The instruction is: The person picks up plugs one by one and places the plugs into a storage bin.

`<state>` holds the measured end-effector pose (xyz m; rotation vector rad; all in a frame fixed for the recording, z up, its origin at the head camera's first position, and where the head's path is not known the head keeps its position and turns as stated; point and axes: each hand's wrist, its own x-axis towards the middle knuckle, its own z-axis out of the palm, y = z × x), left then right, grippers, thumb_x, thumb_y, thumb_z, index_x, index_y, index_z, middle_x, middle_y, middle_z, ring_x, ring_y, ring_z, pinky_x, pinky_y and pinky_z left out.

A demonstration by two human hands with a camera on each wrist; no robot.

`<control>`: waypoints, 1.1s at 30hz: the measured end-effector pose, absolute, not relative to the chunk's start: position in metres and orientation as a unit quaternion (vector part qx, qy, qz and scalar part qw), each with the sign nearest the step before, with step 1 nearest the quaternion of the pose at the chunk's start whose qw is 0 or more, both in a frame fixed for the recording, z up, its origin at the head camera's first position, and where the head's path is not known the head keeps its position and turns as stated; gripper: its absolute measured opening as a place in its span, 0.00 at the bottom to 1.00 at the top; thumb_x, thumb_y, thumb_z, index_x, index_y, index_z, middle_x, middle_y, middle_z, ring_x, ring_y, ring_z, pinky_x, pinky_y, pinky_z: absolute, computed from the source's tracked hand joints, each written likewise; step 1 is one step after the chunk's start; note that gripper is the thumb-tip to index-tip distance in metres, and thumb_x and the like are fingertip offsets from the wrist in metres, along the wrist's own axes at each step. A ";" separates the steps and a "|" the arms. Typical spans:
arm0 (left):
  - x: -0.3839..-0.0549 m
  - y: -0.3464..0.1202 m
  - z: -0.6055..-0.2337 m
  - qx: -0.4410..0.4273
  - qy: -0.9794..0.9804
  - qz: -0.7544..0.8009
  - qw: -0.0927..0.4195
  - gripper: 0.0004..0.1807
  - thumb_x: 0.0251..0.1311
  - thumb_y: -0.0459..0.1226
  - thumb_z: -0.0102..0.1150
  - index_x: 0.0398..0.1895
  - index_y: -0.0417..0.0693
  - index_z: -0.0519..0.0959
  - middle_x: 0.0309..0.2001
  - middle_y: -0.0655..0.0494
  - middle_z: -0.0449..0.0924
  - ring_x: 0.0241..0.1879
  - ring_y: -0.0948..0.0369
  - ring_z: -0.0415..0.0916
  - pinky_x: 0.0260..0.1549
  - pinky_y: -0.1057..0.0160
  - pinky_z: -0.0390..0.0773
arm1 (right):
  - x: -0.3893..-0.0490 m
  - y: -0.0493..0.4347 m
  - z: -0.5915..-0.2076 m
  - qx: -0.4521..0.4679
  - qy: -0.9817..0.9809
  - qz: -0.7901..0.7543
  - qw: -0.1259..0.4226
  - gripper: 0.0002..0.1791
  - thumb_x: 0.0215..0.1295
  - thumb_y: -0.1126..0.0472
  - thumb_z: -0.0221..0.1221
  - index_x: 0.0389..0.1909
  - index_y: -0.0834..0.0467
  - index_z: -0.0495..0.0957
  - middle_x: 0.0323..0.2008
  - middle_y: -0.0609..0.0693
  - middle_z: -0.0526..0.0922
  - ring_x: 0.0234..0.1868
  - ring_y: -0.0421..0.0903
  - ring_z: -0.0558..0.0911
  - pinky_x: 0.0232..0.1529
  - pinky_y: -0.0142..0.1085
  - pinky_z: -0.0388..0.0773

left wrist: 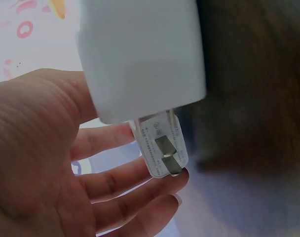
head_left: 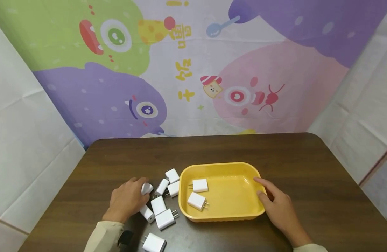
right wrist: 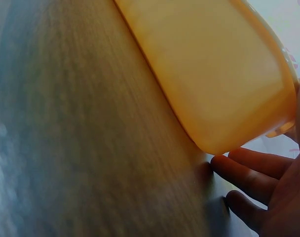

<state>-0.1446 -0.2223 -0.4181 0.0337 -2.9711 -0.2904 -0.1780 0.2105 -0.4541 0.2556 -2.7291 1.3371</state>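
My left hand [head_left: 126, 200] is over the left side of the pile, pinching a white charger plug [head_left: 147, 188] between thumb and fingers. In the left wrist view this plug [left wrist: 151, 136] shows its printed face and two flat prongs, partly behind a nearer white plug [left wrist: 142, 59]. My right hand [head_left: 280, 206] holds the right end of a yellow plastic basin [head_left: 222, 218], thumb at the rim and fingers along the outside. Inside the basin's left part lie two white plugs, one at the back [head_left: 200, 185] and one in front [head_left: 196, 201].
Several more white plugs lie on the brown wooden table [head_left: 133, 154] left of the basin, some touching each other. One plug [head_left: 154, 243] sits apart near the front. A cartoon-printed cloth [head_left: 187, 119] hangs behind the table.
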 end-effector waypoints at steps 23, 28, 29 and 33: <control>-0.149 -0.194 -0.400 -0.024 -0.977 -0.130 0.169 0.21 0.55 0.42 0.64 0.52 0.43 0.81 0.43 0.44 0.82 0.31 0.42 0.81 0.29 0.43 0.78 | -0.180 0.212 -0.455 0.087 -0.893 0.439 0.050 0.20 0.74 0.56 0.57 0.65 0.48 0.76 0.62 0.57 0.78 0.52 0.48 0.80 0.45 0.39 0.79; -0.147 -0.185 -0.395 -0.054 -0.969 -0.141 0.196 0.21 0.55 0.40 0.66 0.51 0.41 0.81 0.41 0.43 0.82 0.30 0.43 0.81 0.32 0.44 0.79 | -0.180 0.211 -0.456 0.087 -0.893 0.438 0.053 0.20 0.74 0.57 0.57 0.64 0.48 0.76 0.62 0.56 0.78 0.54 0.49 0.80 0.47 0.42 0.79; -0.147 -0.183 -0.394 -0.060 -0.968 -0.140 0.200 0.21 0.55 0.41 0.67 0.51 0.41 0.81 0.41 0.44 0.82 0.30 0.43 0.81 0.32 0.44 0.79 | -0.180 0.211 -0.456 0.086 -0.894 0.437 0.055 0.20 0.74 0.57 0.57 0.64 0.48 0.77 0.62 0.56 0.78 0.54 0.49 0.80 0.48 0.43 0.79; -0.149 -0.173 -0.388 -0.083 -0.965 -0.135 0.207 0.21 0.55 0.41 0.67 0.51 0.41 0.81 0.39 0.45 0.81 0.27 0.47 0.79 0.30 0.47 0.79 | -0.179 0.210 -0.456 0.084 -0.895 0.436 0.053 0.20 0.74 0.57 0.56 0.65 0.48 0.76 0.63 0.56 0.77 0.56 0.50 0.80 0.50 0.46 0.78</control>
